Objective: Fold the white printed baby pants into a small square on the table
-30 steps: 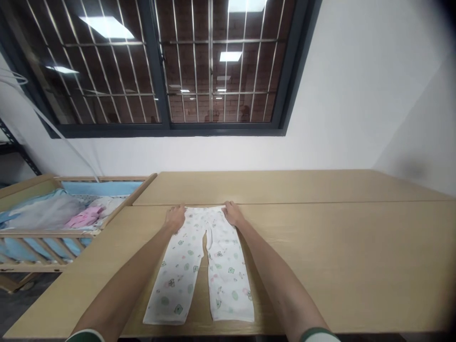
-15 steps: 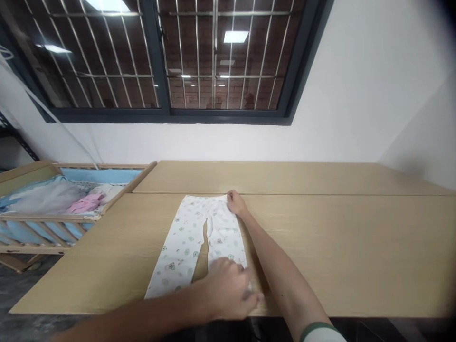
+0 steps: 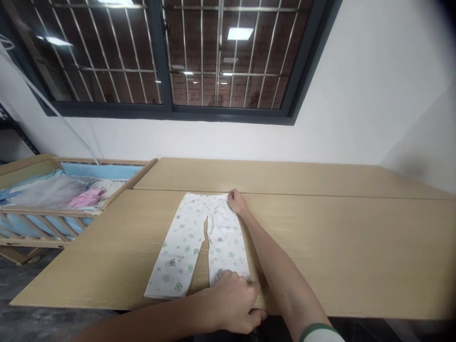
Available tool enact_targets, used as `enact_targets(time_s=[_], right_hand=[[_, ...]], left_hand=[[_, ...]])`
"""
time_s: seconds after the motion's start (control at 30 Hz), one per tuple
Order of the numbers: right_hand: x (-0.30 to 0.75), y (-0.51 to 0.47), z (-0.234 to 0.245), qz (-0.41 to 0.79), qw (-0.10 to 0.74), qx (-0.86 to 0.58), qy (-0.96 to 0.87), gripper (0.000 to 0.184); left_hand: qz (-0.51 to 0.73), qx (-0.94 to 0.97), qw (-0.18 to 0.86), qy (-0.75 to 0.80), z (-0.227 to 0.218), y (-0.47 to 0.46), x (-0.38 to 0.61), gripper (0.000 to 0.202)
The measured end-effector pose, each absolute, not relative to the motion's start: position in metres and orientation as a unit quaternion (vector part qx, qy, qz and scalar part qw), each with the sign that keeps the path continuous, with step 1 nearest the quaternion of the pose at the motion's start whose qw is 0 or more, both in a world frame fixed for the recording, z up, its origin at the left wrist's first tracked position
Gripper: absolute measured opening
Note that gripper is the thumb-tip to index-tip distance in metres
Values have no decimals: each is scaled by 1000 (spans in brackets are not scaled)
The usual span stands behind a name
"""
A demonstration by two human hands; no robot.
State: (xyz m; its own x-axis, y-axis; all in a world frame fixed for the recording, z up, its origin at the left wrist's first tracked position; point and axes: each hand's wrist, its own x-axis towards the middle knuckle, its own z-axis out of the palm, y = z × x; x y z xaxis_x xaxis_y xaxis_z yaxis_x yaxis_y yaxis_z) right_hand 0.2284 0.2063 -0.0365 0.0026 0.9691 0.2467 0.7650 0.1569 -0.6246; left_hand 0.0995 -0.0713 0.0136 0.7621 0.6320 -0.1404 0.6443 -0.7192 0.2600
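White baby pants with small green and grey animal prints lie spread flat on the tan tabletop, waistband towards the wall and legs towards me. My right hand pinches the right corner of the waistband. Down at the front edge, my left hand is closed over the cuff of the right-hand leg, its thumb pointing right; that cuff is hidden under the hand. The left-hand leg lies untouched, with its hem near the table's edge.
The tan table runs along a white wall below a barred window. At the left stands a wooden crib with blue lining; a pink cloth and pale bedding lie in it.
My left hand has moved slightly towards me and right along the lower leg, uncovering more of the pants. My right hand stays at the waistband corner. The view has shifted a little.
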Motion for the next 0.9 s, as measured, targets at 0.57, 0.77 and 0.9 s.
enact_targets(time_s=[0.57, 0.77, 0.9], right_hand=[[229, 203, -34, 165, 323, -630, -687, 21], [229, 203, -33, 164, 320, -631, -688, 20], [229, 202, -32, 159, 320, -631, -689, 20]], left_hand=[[-4, 926, 168, 338, 29, -64, 89, 31], [-8, 928, 165, 333, 32, -63, 85, 30], [-8, 928, 160, 335, 33, -64, 84, 30]])
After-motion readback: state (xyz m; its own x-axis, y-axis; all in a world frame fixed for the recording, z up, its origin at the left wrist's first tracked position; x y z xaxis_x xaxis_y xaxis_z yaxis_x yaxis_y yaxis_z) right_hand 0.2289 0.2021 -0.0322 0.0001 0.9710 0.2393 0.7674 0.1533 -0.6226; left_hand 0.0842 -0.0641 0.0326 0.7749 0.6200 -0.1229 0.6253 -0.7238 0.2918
